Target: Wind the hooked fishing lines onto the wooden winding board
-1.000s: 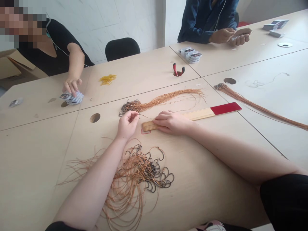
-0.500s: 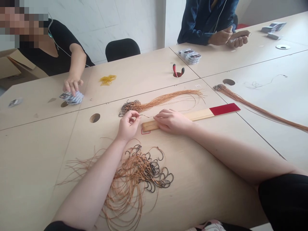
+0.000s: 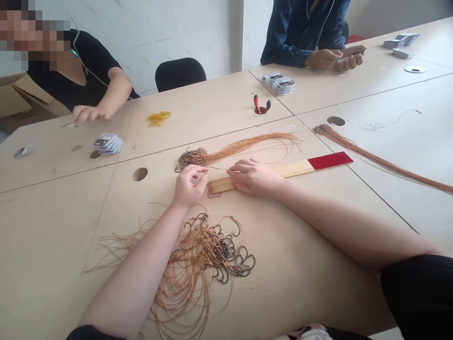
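Observation:
My left hand (image 3: 190,185) pinches a thin dark line (image 3: 217,168) between its fingertips. The line runs across to my right hand (image 3: 253,178), which lies curled on a wooden slat (image 3: 262,174) with a red end (image 3: 330,161). I cannot tell whether those fingers grip the line too. Behind my left hand lies a combed bundle of fish hooks on orange-brown snells (image 3: 230,149). Below my left wrist sits a tangled heap of the same hooks (image 3: 208,250). Another combed bundle (image 3: 371,156) stretches along the right table.
Seated co-workers work at the far left and far top right, one with hands (image 3: 336,60) raised over the table. Stacked packets (image 3: 108,144) (image 3: 278,83), yellow rubber bands (image 3: 159,118) and red-handled pliers (image 3: 261,106) lie beyond. Table seams and a round cable hole (image 3: 139,174) lie nearby.
The left co-worker's hand has moved off the packets, up and to the left. The thin line now shows more plainly between my hands, which have barely moved.

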Demonstrator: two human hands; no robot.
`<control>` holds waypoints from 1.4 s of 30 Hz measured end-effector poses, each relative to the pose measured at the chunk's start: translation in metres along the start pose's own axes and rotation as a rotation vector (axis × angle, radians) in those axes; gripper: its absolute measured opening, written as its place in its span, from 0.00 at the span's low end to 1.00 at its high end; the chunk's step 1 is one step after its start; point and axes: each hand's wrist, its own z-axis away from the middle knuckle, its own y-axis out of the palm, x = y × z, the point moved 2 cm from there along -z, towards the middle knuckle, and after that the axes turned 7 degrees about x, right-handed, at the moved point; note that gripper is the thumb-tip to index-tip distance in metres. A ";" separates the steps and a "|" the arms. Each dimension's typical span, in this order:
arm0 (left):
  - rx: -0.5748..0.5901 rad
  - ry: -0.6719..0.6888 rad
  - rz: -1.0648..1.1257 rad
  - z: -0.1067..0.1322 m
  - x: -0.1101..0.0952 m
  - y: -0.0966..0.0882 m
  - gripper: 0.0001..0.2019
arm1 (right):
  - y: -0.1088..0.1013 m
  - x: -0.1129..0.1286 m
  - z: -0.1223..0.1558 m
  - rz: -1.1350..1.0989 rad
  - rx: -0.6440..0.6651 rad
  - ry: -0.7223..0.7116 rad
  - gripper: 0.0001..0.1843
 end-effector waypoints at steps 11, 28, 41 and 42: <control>-0.064 -0.001 -0.029 0.002 0.002 -0.003 0.09 | -0.021 -0.011 -0.003 0.091 0.009 0.044 0.14; -0.235 -0.247 -0.138 0.006 0.018 -0.009 0.15 | -0.022 -0.075 0.019 0.107 -0.054 0.309 0.16; -0.213 -0.326 -0.230 0.008 0.027 -0.006 0.15 | -0.001 -0.102 0.035 0.128 -0.130 0.553 0.16; -0.211 -0.327 -0.229 0.007 0.027 -0.005 0.15 | 0.000 -0.101 0.034 0.120 -0.124 0.563 0.16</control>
